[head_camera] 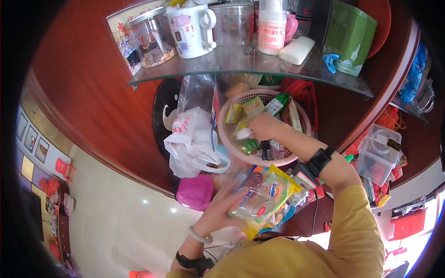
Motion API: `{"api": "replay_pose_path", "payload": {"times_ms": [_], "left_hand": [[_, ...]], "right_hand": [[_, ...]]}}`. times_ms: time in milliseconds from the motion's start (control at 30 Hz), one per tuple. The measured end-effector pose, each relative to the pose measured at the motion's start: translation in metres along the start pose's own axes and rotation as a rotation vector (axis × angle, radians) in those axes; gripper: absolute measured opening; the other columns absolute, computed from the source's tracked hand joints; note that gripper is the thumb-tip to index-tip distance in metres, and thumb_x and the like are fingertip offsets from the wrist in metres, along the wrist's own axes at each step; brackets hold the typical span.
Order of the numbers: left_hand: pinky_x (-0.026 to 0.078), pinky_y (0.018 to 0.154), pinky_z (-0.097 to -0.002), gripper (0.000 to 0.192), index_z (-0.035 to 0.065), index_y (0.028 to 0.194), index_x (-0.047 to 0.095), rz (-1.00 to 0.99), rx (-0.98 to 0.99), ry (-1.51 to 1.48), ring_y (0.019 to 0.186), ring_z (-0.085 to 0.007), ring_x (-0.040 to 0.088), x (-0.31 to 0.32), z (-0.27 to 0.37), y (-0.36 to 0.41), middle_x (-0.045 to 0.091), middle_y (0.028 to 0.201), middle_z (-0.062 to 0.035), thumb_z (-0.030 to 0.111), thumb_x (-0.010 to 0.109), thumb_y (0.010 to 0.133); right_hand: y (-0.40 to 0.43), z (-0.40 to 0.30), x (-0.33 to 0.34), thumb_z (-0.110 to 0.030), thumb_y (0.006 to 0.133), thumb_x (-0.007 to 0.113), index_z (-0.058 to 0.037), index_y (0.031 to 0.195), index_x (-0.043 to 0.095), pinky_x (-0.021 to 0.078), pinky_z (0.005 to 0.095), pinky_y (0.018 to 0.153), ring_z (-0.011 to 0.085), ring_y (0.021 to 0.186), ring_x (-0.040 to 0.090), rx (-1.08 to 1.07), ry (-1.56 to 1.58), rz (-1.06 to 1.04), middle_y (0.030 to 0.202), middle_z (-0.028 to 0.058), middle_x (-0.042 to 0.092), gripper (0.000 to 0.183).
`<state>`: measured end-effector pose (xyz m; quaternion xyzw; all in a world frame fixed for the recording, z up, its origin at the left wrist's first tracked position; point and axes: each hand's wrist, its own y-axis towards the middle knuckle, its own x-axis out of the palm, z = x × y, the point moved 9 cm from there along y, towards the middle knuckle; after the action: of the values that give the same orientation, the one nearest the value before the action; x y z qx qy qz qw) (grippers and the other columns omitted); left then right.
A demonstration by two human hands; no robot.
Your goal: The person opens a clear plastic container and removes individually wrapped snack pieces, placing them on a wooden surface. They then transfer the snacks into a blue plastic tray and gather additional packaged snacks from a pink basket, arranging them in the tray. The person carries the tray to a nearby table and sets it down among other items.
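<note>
My right hand (266, 127) reaches into a pink plastic basket (224, 139) and grips a small white and yellow packet (243, 133). Around it in the basket lie a yellow packet (234, 113), a pale green packet (253, 106), a green and white packet (277, 104) and several dark wrapped pieces. Close to my body, my left hand (222, 210) holds a clear and yellow Ovaltine bag (267, 198) by its left side. Some of that hand is motion-blurred. Beneath the bag is a blue tray (286, 217) with wrapped snacks, partly hidden.
A glass shelf (240, 66) juts out above the basket, carrying a mug (189, 33), a glass jar (153, 41), a white bottle (272, 34) and a green box (349, 38). White plastic bags (194, 142) and a magenta container (195, 192) stand left. A dark cable (315, 212) hangs right.
</note>
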<state>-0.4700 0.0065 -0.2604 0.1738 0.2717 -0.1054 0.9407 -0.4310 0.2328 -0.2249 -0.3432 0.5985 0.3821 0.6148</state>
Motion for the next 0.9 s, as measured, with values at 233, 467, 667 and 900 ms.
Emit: {"api": "replay_pose_path", "payload": {"times_ms": [233, 467, 667, 900], "left_hand": [[0.027, 0.111, -0.0455, 0.098, 0.0113, 0.137, 0.047, 0.021, 0.046, 0.01, 0.137, -0.037, 0.03, -0.002, 0.006, 0.002, 0.034, 0.147, -0.0184, 0.039, 0.087, 0.053], [0.026, 0.111, -0.0435, 0.096, 0.0112, 0.138, 0.046, 0.01, 0.061, 0.002, 0.137, -0.0377, 0.03, -0.002, 0.012, 0.003, 0.033, 0.146, -0.0216, 0.03, 0.089, 0.054], [0.024, 0.112, -0.0469, 0.092, 0.0119, 0.141, 0.043, -0.005, 0.047, -0.018, 0.139, -0.0385, 0.026, -0.001, 0.009, 0.0, 0.029, 0.151, -0.0167, 0.027, 0.084, 0.06], [0.026, 0.111, -0.0432, 0.095, 0.0079, 0.137, 0.047, 0.032, 0.03, 0.034, 0.137, -0.0368, 0.031, 0.0, 0.003, -0.002, 0.034, 0.146, -0.0205, 0.024, 0.088, 0.053]], "right_hand": [[-0.078, -0.051, -0.131, -0.025, 0.077, 0.07, -0.0048, 0.083, 0.066, 0.0492, 0.0434, 0.063, 0.0336, 0.071, 0.064, -0.011, -0.035, 0.246, 0.073, 0.0142, 0.065, 0.022], [-0.195, -0.066, -0.268, -0.01, 0.075, 0.072, -0.0008, 0.101, 0.064, 0.0507, 0.0326, 0.064, 0.0281, 0.072, 0.066, 0.114, -0.034, 0.932, 0.083, 0.0143, 0.066, 0.029], [-0.209, -0.046, -0.299, -0.013, 0.081, 0.07, -0.0037, 0.105, 0.064, 0.0492, 0.0311, 0.06, 0.0251, 0.07, 0.064, 0.273, -0.422, 1.148, 0.085, 0.0116, 0.065, 0.027], [-0.158, -0.008, -0.274, -0.029, 0.082, 0.065, -0.0115, 0.1, 0.065, 0.0488, 0.0363, 0.06, 0.027, 0.074, 0.063, 0.229, -0.665, 0.918, 0.084, 0.0047, 0.063, 0.025]]}}
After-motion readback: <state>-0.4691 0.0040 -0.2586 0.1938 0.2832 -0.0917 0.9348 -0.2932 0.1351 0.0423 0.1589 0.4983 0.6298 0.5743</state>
